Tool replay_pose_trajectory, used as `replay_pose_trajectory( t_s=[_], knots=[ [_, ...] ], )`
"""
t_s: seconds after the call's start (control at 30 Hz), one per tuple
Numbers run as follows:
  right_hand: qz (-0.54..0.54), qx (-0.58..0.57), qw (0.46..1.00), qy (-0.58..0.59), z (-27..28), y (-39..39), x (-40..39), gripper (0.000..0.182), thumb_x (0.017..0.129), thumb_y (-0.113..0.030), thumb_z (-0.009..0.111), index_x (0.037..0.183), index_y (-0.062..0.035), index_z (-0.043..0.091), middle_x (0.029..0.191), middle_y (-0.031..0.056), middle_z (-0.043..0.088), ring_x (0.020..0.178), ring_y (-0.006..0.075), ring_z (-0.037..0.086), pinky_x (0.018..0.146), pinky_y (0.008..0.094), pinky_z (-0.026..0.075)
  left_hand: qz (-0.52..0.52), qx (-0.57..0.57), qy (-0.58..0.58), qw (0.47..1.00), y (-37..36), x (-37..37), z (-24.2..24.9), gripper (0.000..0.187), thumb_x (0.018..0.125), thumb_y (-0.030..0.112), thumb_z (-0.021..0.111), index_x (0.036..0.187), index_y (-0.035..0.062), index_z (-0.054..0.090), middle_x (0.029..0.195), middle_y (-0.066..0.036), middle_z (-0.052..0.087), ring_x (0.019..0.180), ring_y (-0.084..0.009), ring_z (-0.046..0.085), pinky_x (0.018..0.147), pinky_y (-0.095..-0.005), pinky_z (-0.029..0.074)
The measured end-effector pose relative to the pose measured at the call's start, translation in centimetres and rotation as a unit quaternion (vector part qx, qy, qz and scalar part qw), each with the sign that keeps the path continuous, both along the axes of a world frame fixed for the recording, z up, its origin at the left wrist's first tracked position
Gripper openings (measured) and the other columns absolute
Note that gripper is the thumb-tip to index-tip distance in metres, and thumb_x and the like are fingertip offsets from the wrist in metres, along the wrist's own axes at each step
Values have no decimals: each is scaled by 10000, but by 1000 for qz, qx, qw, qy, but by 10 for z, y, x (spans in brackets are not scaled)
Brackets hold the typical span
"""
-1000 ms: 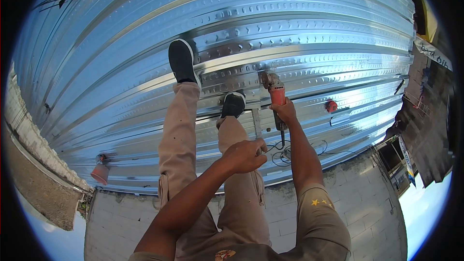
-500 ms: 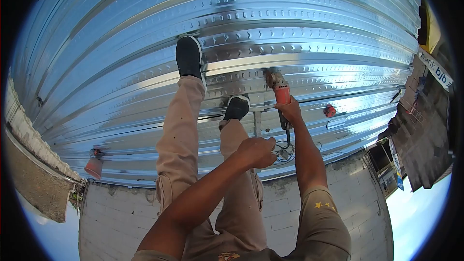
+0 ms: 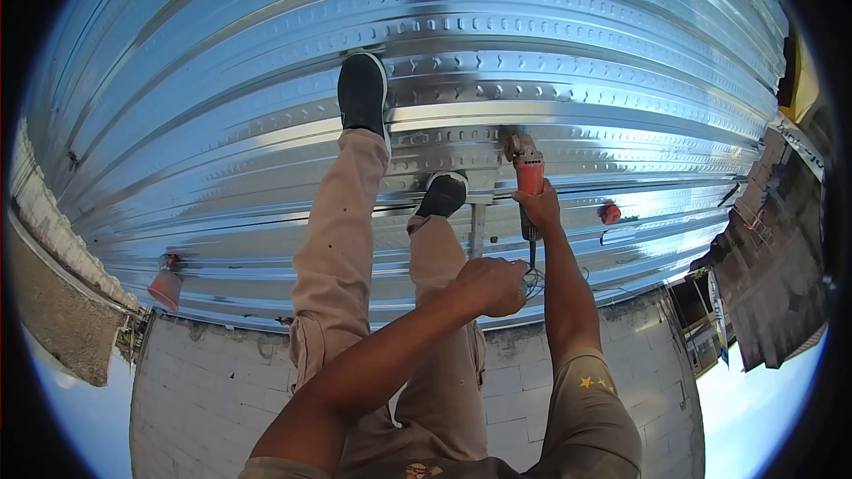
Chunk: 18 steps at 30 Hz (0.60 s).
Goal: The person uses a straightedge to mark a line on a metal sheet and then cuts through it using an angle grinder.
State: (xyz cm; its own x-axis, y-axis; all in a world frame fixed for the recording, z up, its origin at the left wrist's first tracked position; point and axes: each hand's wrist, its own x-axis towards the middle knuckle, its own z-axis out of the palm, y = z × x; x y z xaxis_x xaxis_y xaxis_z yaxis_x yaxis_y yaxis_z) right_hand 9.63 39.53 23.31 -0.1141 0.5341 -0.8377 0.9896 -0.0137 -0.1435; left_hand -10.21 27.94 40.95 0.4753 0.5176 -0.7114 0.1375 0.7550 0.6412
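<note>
Grinder [image 3: 529,179] shifted rightward, right hand [image 3: 540,208] gripping it, left hand [image 3: 491,287] clenched, 2 shoes [image 3: 362,93] alongside

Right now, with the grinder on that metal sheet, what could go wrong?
The right hand alone grips the angle grinder against the corrugated metal sheet; if the disc binds, it could kick toward the nearby shoe. The power cord runs back by the left hand and legs, so it might snag or trip. Both hands are bare, so sparks or a cut sheet edge could injure them.
</note>
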Motion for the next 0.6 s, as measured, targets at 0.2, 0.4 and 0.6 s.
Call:
replay_pose_trajectory(
  t_s=[0.2, 0.4, 0.6],
  knots=[
    [-9, 11, 1000, 5, -10, -2, -3, 539, 661, -317, 826, 1045, 1, 622, 907, 147, 691, 799, 278, 675, 747, 402, 533, 1, 8, -6, 1000, 1, -2, -2, 410, 835, 271, 644, 1154, 16, 607, 1062, -221, 700, 1017, -393, 673, 884, -498, 511],
    [-20, 8, 1000, 12, -12, -1, 0, 523, 662, -299, 825, 1037, -1, 616, 896, 137, 686, 786, 269, 667, 736, 395, 533, -1, 8, -12, 1000, 2, -5, -5, 413, 834, 285, 652, 1151, 23, 611, 1067, -214, 701, 1019, -391, 673, 875, -501, 514],
    [-23, 9, 1000, -1, -8, -3, -2, 516, 661, -296, 827, 1030, 0, 620, 907, 142, 690, 798, 269, 674, 740, 395, 536, 5, 8, -16, 1000, 4, -4, -7, 403, 831, 288, 653, 1142, 36, 614, 1052, -205, 706, 1012, -385, 678, 864, -499, 518]
  ],
)
